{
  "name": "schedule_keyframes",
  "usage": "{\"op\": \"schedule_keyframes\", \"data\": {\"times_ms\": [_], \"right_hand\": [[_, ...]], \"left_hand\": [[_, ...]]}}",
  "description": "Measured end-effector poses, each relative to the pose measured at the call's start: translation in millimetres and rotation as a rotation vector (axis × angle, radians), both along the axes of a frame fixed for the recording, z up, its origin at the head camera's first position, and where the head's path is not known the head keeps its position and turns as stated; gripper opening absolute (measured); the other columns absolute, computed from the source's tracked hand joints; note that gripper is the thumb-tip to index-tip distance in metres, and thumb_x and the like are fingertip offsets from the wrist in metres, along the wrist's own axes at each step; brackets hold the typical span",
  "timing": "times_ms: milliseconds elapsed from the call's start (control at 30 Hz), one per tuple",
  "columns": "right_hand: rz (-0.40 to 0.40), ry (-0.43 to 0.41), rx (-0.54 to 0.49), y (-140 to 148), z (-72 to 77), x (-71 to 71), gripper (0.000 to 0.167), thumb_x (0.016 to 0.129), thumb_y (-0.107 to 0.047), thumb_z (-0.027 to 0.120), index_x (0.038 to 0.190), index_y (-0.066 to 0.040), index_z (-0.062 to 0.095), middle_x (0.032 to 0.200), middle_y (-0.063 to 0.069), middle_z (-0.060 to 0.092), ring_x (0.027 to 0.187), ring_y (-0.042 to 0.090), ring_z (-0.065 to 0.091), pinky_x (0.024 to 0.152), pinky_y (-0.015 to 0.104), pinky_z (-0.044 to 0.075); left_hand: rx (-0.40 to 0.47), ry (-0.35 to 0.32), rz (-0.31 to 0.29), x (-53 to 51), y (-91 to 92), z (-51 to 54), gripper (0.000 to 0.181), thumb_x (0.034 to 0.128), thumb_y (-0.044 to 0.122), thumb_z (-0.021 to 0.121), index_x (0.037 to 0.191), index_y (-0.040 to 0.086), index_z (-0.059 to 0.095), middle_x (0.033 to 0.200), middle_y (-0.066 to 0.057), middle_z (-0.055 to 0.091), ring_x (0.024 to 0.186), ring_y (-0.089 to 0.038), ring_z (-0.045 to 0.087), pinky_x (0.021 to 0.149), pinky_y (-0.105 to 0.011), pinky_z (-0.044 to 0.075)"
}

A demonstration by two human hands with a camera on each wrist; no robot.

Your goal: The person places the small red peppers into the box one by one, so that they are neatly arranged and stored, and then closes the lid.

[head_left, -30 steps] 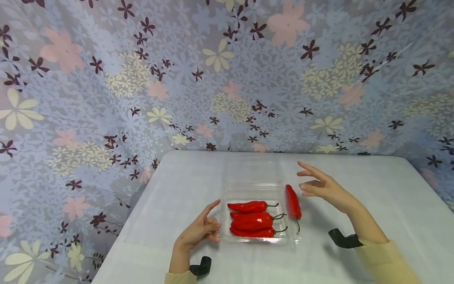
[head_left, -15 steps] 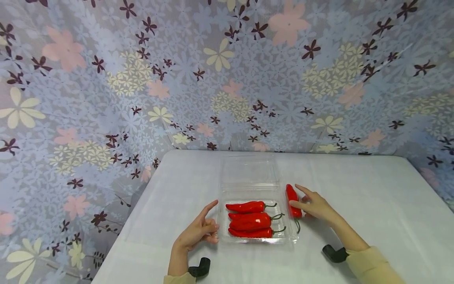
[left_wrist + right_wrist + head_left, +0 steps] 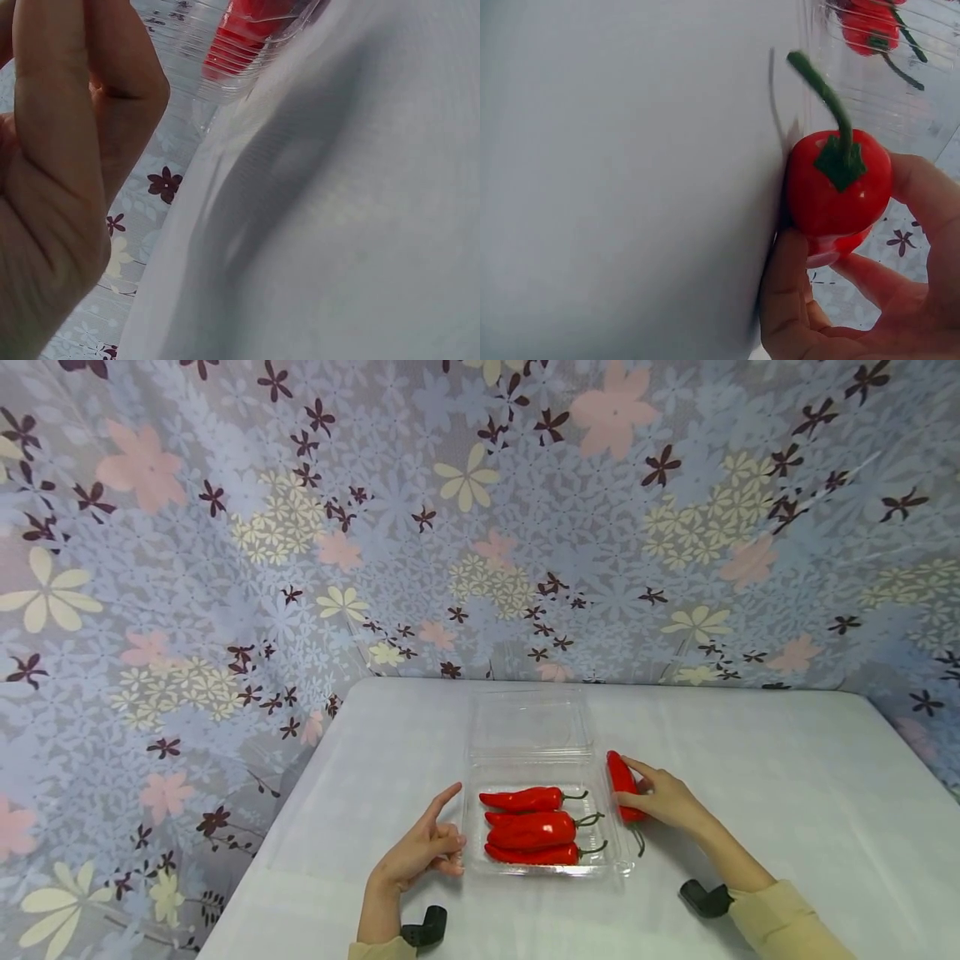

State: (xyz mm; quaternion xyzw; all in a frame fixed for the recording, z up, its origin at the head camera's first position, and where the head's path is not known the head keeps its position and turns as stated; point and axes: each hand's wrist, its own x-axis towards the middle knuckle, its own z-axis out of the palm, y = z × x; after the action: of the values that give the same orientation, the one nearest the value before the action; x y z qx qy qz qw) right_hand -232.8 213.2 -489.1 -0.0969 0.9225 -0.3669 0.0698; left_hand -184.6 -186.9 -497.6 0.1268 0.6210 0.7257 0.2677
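Note:
Beside the right end of an open clear plastic clamshell box (image 3: 474, 852), my right hand (image 3: 669, 799) grips a red pepper (image 3: 620, 774) between thumb and fingers. The right wrist view shows that pepper close up, its green stem (image 3: 829, 94) towards the camera and its side near the white surface. Several more red peppers (image 3: 534, 829) lie in the box, stems pointing right. My left hand (image 3: 420, 847) is at the box's left side, index finger extended and the other fingers loosely bent, holding nothing. Whether it touches the box is unclear.
The box's clear lid (image 3: 529, 720) lies folded back, away from me. A white-covered table (image 3: 795, 760) carries everything, with a flowered cloth (image 3: 405, 568) hanging behind and at the sides. Black wrist cameras (image 3: 705, 900) sit by both sleeves.
My right hand has come down and left onto the separate pepper and now grips it. The pepper's stem end has shifted slightly right. My left hand stays nearly still.

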Motion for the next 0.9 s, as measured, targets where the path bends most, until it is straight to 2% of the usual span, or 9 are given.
{"op": "schedule_keyframes", "data": {"times_ms": [133, 267, 367, 467, 567, 733, 900], "right_hand": [[-0.008, -0.023, -0.015, 0.8, -1.5, -2.8, 0.071, 0.083, -0.032, 0.07, 0.136, 0.005, 0.042, 0.095, 0.019, 0.059, 0.087, 0.03, 0.053, 0.065, 0.034, 0.049], [-0.06, -0.128, -0.083, 4.2, 2.7, -3.3, 0.075, 0.084, -0.036, 0.069, 0.141, 0.001, 0.037, 0.107, 0.024, 0.055, 0.093, 0.032, 0.053, 0.07, 0.036, 0.051], [-0.095, -0.177, -0.185, 11.0, 12.2, -5.0, 0.076, 0.086, -0.036, 0.068, 0.145, -0.001, 0.032, 0.116, 0.028, 0.048, 0.099, 0.034, 0.05, 0.073, 0.034, 0.051], [-0.088, -0.158, -0.3, 20.7, 27.8, -10.9, 0.076, 0.089, -0.032, 0.066, 0.148, -0.003, 0.027, 0.122, 0.031, 0.041, 0.102, 0.037, 0.048, 0.074, 0.033, 0.052], [-0.053, -0.115, -0.367, 28.6, 47.2, -18.2, 0.075, 0.091, -0.03, 0.064, 0.15, -0.006, 0.023, 0.126, 0.032, 0.037, 0.106, 0.039, 0.046, 0.075, 0.033, 0.054], [0.034, -0.098, -0.433, 29.9, 79.4, -27.3, 0.072, 0.093, -0.027, 0.062, 0.151, -0.012, 0.022, 0.129, 0.028, 0.035, 0.105, 0.039, 0.049, 0.076, 0.037, 0.054], [0.207, -0.137, -0.493, 17.7, 101.0, -34.8, 0.068, 0.092, -0.018, 0.063, 0.149, -0.013, 0.027, 0.132, 0.025, 0.034, 0.101, 0.035, 0.055, 0.076, 0.042, 0.054]], "left_hand": [[0.0, 0.0, 0.005, 0.2, 0.0, -0.1, 0.083, 0.0903, -0.003, 0.057, 0.152, 0.019, 0.007, 0.07, -0.003, 0.05, 0.059, -0.012, 0.058, 0.062, -0.03, 0.057], [0.011, 0.004, -0.002, 0.1, -0.4, -0.8, 0.083, 0.0905, -0.002, 0.057, 0.153, 0.019, 0.006, 0.07, -0.003, 0.05, 0.059, -0.012, 0.058, 0.062, -0.031, 0.057], [0.023, 0.007, -0.014, -0.5, -0.9, -1.4, 0.084, 0.0909, -0.003, 0.057, 0.153, 0.019, 0.004, 0.07, -0.003, 0.05, 0.06, -0.011, 0.059, 0.062, -0.031, 0.058], [0.035, 0.011, -0.022, -0.7, -0.9, -2.0, 0.085, 0.0908, -0.004, 0.056, 0.153, 0.019, 0.003, 0.07, -0.003, 0.05, 0.06, -0.011, 0.058, 0.062, -0.031, 0.058], [0.043, 0.016, -0.023, -0.4, -0.7, -2.4, 0.085, 0.0905, -0.004, 0.056, 0.153, 0.018, 0.003, 0.07, -0.003, 0.05, 0.061, -0.011, 0.058, 0.062, -0.031, 0.058], [0.049, 0.011, -0.031, 0.0, -1.0, -3.6, 0.085, 0.0908, -0.004, 0.056, 0.153, 0.019, 0.003, 0.07, -0.002, 0.051, 0.061, -0.011, 0.058, 0.062, -0.031, 0.058], [0.056, 0.002, -0.023, -1.1, -2.3, -4.8, 0.084, 0.0906, -0.003, 0.058, 0.153, 0.022, 0.007, 0.07, -0.001, 0.05, 0.062, -0.011, 0.06, 0.062, -0.032, 0.058]]}}
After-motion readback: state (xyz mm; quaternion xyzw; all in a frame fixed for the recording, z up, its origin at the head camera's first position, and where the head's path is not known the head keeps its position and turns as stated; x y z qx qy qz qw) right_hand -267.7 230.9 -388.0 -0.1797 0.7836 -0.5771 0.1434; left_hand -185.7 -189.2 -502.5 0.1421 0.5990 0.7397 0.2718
